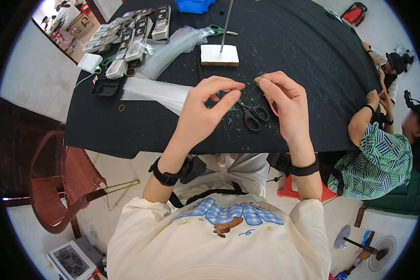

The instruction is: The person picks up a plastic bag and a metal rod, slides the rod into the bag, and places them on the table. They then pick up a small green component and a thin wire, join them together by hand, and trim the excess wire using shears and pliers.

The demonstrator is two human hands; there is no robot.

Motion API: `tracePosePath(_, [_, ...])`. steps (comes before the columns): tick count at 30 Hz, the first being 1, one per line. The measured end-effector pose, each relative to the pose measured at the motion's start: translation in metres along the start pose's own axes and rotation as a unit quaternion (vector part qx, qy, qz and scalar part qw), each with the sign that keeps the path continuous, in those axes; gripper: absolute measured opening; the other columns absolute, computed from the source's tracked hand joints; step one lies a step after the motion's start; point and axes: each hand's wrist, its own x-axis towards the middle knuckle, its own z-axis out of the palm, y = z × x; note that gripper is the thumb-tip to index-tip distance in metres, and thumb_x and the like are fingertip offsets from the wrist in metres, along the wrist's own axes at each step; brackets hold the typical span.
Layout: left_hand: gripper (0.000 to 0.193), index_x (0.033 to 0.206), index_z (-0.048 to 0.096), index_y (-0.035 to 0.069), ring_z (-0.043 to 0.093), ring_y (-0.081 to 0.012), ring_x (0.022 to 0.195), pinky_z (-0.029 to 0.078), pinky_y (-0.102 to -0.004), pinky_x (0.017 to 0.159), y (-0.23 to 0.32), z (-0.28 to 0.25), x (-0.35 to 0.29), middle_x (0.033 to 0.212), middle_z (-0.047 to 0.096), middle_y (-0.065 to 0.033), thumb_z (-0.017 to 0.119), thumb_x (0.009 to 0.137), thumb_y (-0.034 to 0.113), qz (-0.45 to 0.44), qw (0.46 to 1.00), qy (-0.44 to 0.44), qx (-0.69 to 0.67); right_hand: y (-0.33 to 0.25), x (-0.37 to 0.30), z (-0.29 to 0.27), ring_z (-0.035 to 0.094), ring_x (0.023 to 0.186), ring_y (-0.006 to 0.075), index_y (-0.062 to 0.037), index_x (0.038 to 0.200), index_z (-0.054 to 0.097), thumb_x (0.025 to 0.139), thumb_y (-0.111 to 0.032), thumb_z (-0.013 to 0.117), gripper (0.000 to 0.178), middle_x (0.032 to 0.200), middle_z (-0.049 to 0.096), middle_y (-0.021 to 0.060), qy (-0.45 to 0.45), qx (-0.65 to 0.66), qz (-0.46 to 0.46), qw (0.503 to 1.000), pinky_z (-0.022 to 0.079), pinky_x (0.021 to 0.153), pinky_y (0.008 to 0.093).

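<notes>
Just left of the black scissors (249, 111), the left hand (201, 111) curls, thumb and forefinger near each other; whether they grip anything, one cannot tell. Beyond the scissors, the right hand (288, 101) pinches a small brown piece (258, 80). A loose pinch could drop it; a thin thread (253, 90) could snag on the scissors if lowered. Around them spreads black cloth (329, 93). Well left stands a woven chair (81, 171); nearer left lie clear sleeves (156, 94); well right sits a co-worker (380, 158).

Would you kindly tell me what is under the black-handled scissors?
Black tablecloth shows around the scissors, so they seem to lie on it; the part directly beneath is covered.
</notes>
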Motion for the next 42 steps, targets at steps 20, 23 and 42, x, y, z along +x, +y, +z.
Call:
tracePosePath(20, [0.017,0.083,0.055,0.003,0.037,-0.0039,0.058,0.028,-0.0183,0.052,-0.013,-0.009,-0.012,0.067,0.049,0.0007,0.052,0.084,0.020,-0.154,0.858,-0.128,-0.473,0.018,0.011,-0.026,0.041,0.058,0.0048,-0.0014,0.093,0.062,0.082,-0.013,0.059,0.016,0.071,0.052,-0.0020,0.145,0.162,0.056,0.974,0.035,0.055,0.0192])
tracePosePath(23, [0.022,0.075,0.050,0.004,0.034,-0.0057,0.054,0.024,-0.0204,0.047,-0.016,-0.005,-0.013,0.062,0.042,0.0008,0.051,0.085,0.023,-0.177,0.843,-0.177,-0.476,0.016,0.011,-0.022,0.041,0.058,0.0047,-0.0010,0.092,0.060,0.082,-0.012,0.058,0.015,0.073,0.052,-0.0013,0.127,0.182,0.065,0.973,0.035,0.055,0.0192])
tracePosePath(42, [0.059,0.139,0.002,0.007,0.045,-0.0066,0.061,0.045,-0.0217,0.063,-0.008,-0.002,-0.001,0.136,0.033,-0.0145,0.036,0.093,0.021,-0.038,0.944,0.060,-0.321,0.043,-0.006,0.007,0.041,0.051,0.0027,-0.0038,0.086,0.055,0.083,-0.012,0.058,0.009,0.068,0.050,-0.0017,0.135,0.161,0.093,0.973,0.035,0.046,0.0189])
